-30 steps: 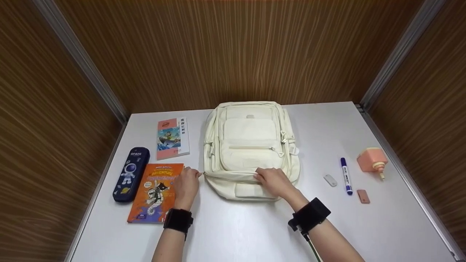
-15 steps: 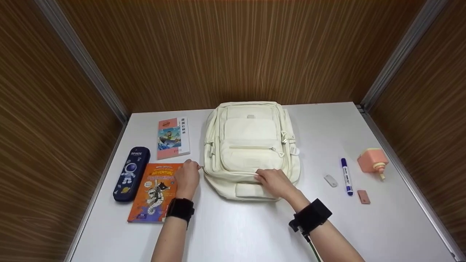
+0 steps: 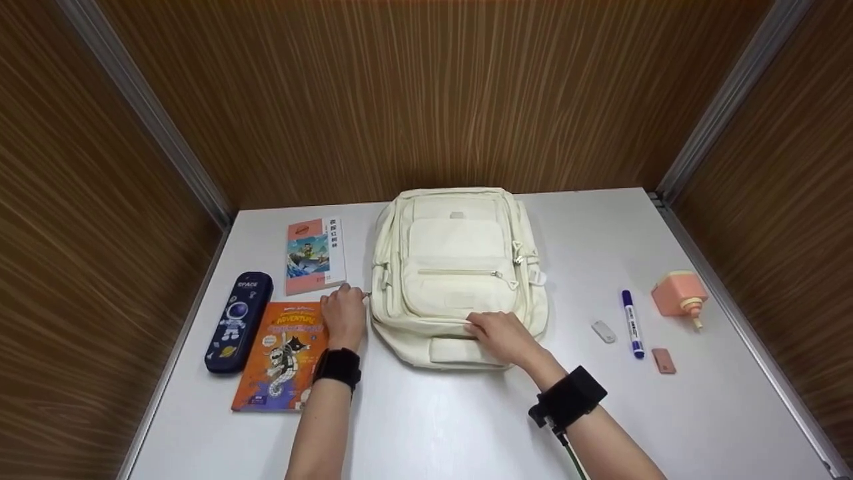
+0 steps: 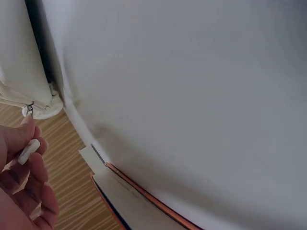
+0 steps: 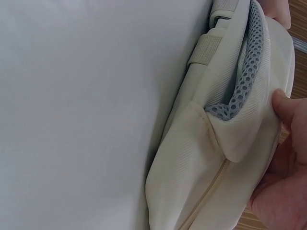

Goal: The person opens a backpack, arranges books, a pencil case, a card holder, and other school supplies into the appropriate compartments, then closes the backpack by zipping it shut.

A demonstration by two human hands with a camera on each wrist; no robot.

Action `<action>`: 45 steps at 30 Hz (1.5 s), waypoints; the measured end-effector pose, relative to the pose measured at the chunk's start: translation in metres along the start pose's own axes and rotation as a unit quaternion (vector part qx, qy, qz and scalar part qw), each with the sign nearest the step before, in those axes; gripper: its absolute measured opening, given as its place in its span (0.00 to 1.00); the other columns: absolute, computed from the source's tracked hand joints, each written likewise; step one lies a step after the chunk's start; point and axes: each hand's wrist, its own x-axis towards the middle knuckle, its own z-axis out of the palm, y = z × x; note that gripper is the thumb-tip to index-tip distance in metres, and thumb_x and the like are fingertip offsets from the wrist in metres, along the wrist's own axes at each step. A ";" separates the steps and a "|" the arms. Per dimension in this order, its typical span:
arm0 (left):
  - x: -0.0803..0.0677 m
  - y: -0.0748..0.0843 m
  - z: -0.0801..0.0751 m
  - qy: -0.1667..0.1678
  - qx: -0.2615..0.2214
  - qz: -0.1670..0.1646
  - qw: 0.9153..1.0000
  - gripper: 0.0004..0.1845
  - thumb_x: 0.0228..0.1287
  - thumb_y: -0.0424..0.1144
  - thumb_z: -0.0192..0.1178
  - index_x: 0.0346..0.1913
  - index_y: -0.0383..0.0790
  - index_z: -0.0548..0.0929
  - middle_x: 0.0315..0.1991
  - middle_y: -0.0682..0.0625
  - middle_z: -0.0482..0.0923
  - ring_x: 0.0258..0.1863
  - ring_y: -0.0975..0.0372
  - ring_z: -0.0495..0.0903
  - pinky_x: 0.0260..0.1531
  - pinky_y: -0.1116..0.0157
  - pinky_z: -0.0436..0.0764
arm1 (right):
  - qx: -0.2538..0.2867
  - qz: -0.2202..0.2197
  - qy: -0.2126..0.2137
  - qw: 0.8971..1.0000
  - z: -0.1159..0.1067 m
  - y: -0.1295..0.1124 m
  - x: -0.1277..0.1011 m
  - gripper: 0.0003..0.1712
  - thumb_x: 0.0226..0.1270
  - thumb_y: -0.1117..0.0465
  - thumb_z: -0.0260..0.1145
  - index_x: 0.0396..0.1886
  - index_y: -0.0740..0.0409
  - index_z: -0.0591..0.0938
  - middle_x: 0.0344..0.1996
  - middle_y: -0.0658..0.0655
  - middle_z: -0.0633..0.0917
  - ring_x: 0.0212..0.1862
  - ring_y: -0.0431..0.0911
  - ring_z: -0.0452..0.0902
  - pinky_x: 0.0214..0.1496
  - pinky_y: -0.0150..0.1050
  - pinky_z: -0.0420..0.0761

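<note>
A cream backpack [image 3: 456,267] lies flat in the middle of the white table [image 3: 433,427]. My left hand [image 3: 354,296] is at its left side and pinches a small metal zipper pull [image 3: 366,294]. In the left wrist view the pull [image 4: 29,110] sits at my fingertips [image 4: 26,139], beside the bag's edge [image 4: 19,57]. My right hand [image 3: 490,327] grips the bag's near edge. The right wrist view shows that thumb [image 5: 288,108] pressed on the cream fabric [image 5: 225,120], with grey mesh padding [image 5: 244,72] showing.
Left of the bag lie an orange book [image 3: 280,353], a pink-and-white book [image 3: 315,255] and a navy pencil case [image 3: 238,320]. To the right are a blue marker [image 3: 632,323], a white eraser [image 3: 604,331], a small brown piece [image 3: 663,361] and a peach object [image 3: 681,295]. Wood walls enclose the table.
My left hand has slid away from me along the bag's left side, taking the zipper pull with it. The right hand stays on the near edge.
</note>
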 end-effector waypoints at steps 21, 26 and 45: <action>0.032 0.001 0.008 -0.020 0.016 0.012 1.000 0.11 0.64 0.25 0.55 0.31 0.32 0.88 0.28 0.41 0.81 0.30 0.44 0.82 0.37 0.45 0.78 | 0.000 -0.017 0.000 1.000 0.002 0.000 -0.002 0.08 0.74 0.54 0.59 0.33 0.48 0.80 0.23 0.43 0.78 0.28 0.41 0.74 0.33 0.43 0.73; 0.037 0.003 0.008 -0.048 0.012 -0.002 0.999 0.12 0.66 0.25 0.54 0.33 0.32 0.88 0.31 0.41 0.82 0.34 0.45 0.82 0.41 0.44 0.78 | -0.001 -0.019 0.003 1.000 0.003 0.000 -0.004 0.08 0.74 0.54 0.60 0.33 0.48 0.80 0.24 0.43 0.78 0.29 0.41 0.76 0.33 0.43 0.74; 0.019 0.036 -0.041 -0.069 -0.023 0.088 0.993 0.06 0.64 0.34 0.64 0.37 0.34 0.86 0.31 0.40 0.79 0.32 0.45 0.81 0.33 0.45 0.77 | -0.002 0.002 0.011 1.000 0.002 0.000 -0.003 0.10 0.75 0.52 0.57 0.33 0.49 0.79 0.22 0.44 0.77 0.27 0.42 0.74 0.33 0.44 0.72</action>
